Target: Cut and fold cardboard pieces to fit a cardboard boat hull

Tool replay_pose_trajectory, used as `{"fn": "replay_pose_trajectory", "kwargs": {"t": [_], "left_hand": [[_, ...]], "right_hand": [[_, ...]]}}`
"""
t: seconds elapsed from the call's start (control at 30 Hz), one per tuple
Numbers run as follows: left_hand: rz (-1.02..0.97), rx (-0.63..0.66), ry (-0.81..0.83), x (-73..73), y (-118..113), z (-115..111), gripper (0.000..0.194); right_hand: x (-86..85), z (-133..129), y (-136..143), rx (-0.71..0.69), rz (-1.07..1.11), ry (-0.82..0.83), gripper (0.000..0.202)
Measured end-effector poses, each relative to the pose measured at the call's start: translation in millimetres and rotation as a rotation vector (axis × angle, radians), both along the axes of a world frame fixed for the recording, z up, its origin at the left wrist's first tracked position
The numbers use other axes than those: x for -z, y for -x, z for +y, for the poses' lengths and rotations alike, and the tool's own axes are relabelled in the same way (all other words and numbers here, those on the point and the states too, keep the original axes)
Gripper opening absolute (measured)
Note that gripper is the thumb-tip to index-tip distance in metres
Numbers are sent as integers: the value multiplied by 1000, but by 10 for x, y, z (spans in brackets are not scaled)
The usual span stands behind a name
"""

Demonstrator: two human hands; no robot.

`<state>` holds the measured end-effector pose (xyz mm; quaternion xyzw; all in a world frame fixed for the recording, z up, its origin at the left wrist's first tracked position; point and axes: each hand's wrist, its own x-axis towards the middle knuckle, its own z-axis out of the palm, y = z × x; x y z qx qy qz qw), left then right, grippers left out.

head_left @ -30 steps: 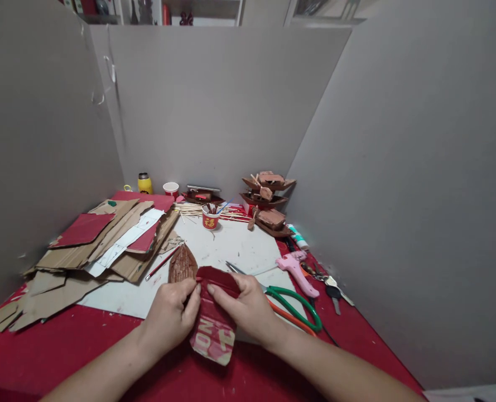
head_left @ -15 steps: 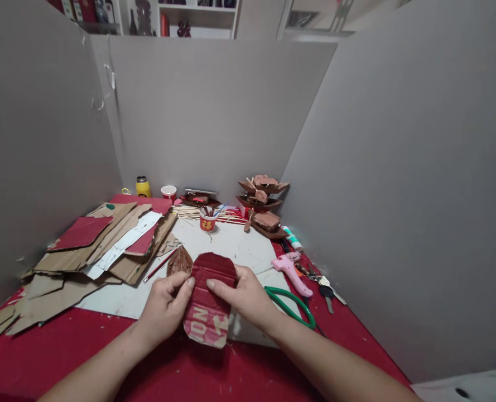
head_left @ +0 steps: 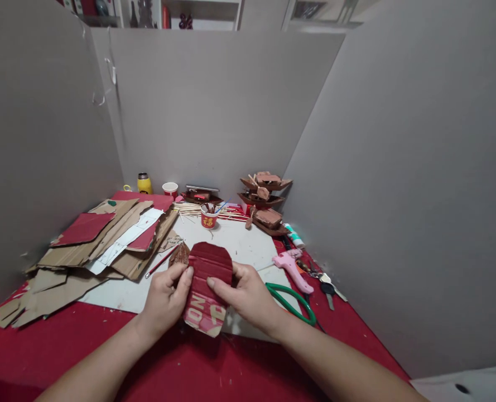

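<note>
A red piece of cardboard (head_left: pixel 209 279) with pale printed letters and cut corners is held up between both hands, with crease lines running across it. My left hand (head_left: pixel 169 293) pinches its left edge, thumb in front. On the right side my right hand (head_left: pixel 248 290) grips it, thumb pressed on the front face and fingers hidden behind. Partly behind the cardboard and my left hand lies a brown, pointed boat-shaped piece (head_left: pixel 179 254). Just right of my right hand are the green handles of scissors (head_left: pixel 292 304).
Stacked cardboard scraps (head_left: pixel 84 251) cover the left side. A pencil (head_left: pixel 162 261) lies beside them. Farther back are a red paper cup (head_left: pixel 208 216), thin sticks (head_left: pixel 189 210) and model boats (head_left: pixel 268 219). A pink glue gun (head_left: pixel 293 270) and keys (head_left: pixel 327 289) lie right. Grey panels surround the table.
The cardboard has tilted, its lower end drawn back and slightly higher in view. Both hands keep their hold on it. The whole view has shifted slightly.
</note>
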<state>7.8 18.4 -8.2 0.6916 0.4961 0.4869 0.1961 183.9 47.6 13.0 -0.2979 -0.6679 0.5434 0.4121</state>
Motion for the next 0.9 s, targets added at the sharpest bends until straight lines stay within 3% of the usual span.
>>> {"fn": "replay_pose_trajectory", "kwargs": {"t": [0.13, 0.27, 0.37, 0.47, 0.57, 0.7, 0.77, 0.9], "left_hand": [[-336, 117, 217, -94, 57, 31, 26], [-481, 147, 302, -113, 86, 59, 20], [-464, 122, 252, -85, 74, 51, 20], [-407, 9, 123, -69, 55, 22, 18], [-375, -68, 29, -119, 61, -4, 17], [-494, -93, 98, -231, 110, -14, 22], [-604, 8, 260, -244, 129, -10, 34], [-657, 327, 637, -175, 138, 10, 37]], "right_hand": [[-22, 69, -8, -33, 59, 104, 26], [-7, 99, -33, -84, 17, 150, 29], [-4, 89, -44, -150, 0, 155, 29], [-10, 76, -56, -179, -44, 79, 25], [-17, 98, -100, -33, -134, -237, 18], [-17, 177, -223, 199, -185, -986, 35], [-9, 208, -279, 261, -246, -1206, 43], [16, 240, -305, 334, -376, -1351, 42]]}}
